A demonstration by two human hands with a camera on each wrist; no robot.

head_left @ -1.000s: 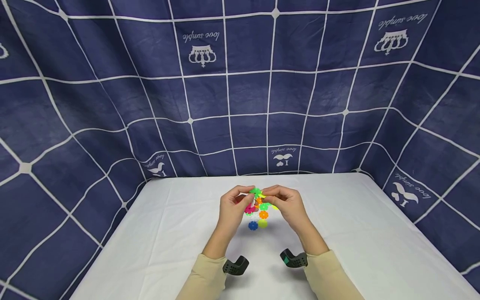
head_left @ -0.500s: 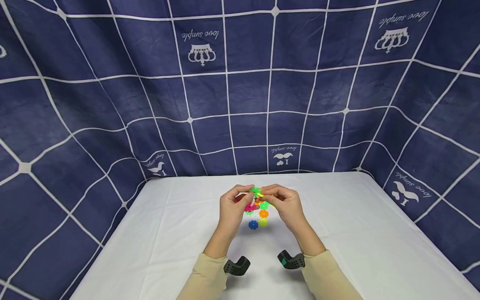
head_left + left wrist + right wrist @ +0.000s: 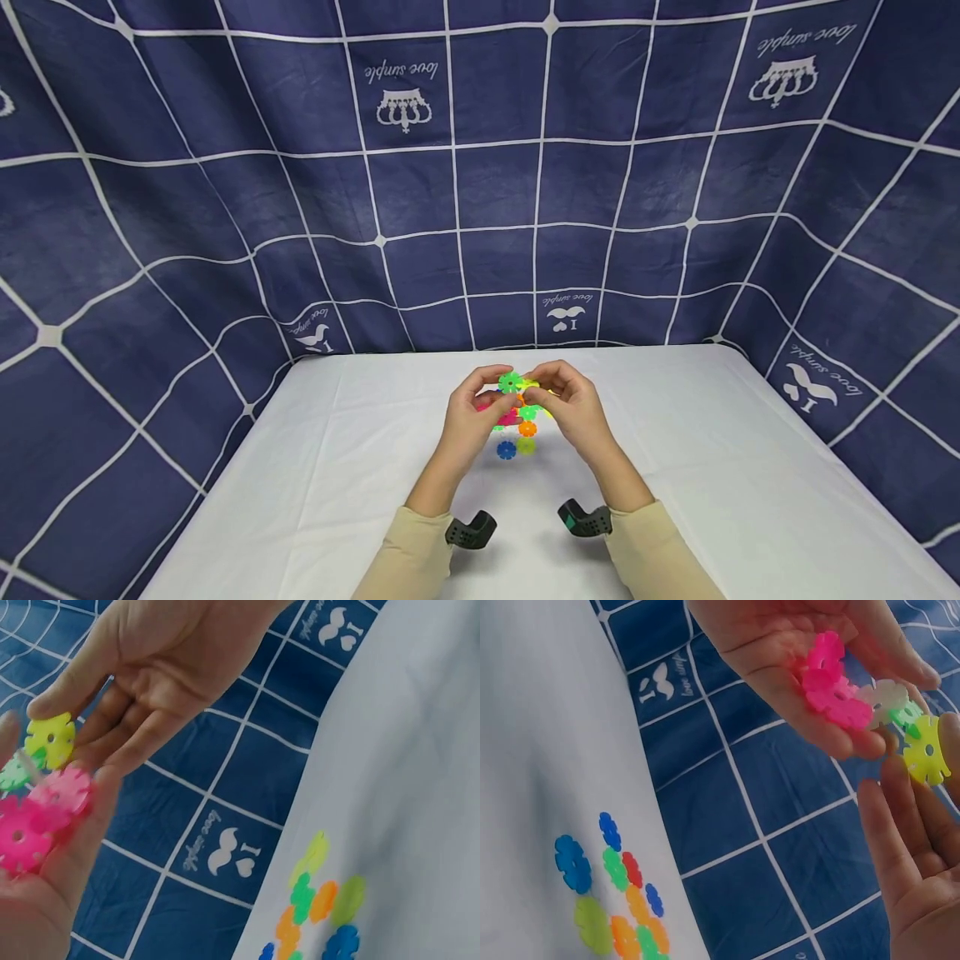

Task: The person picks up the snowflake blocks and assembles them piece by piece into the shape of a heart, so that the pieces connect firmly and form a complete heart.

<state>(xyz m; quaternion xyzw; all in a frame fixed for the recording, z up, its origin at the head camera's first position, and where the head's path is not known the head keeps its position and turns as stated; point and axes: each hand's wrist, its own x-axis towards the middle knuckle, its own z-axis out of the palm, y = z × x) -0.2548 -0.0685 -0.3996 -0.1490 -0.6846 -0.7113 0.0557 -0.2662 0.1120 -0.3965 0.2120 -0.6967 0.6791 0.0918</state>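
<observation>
Both hands meet above the white table, joined by a small chain of notched plastic snowflake discs. My left hand (image 3: 471, 421) holds its pink discs (image 3: 64, 791) against the curled fingers and palm. A whitish disc (image 3: 885, 699) and a green disc (image 3: 511, 382) link the pink ones to a yellow disc (image 3: 928, 750) at the other end. My right hand (image 3: 576, 410) pinches that yellow disc between thumb and fingertips; its other fingers are loosely bent. In the head view the fingers hide much of the chain.
Loose discs lie on the white-covered table (image 3: 360, 467) below the hands, among them a blue disc (image 3: 506, 450), an orange disc (image 3: 527, 428) and a yellow-green disc (image 3: 526, 446). A blue checked curtain (image 3: 495, 192) stands behind the table and along both sides.
The chain has turned, so the green disc faces the head camera more fully. My left thumb has shifted right and lower; my right fingertips have lifted slightly.
</observation>
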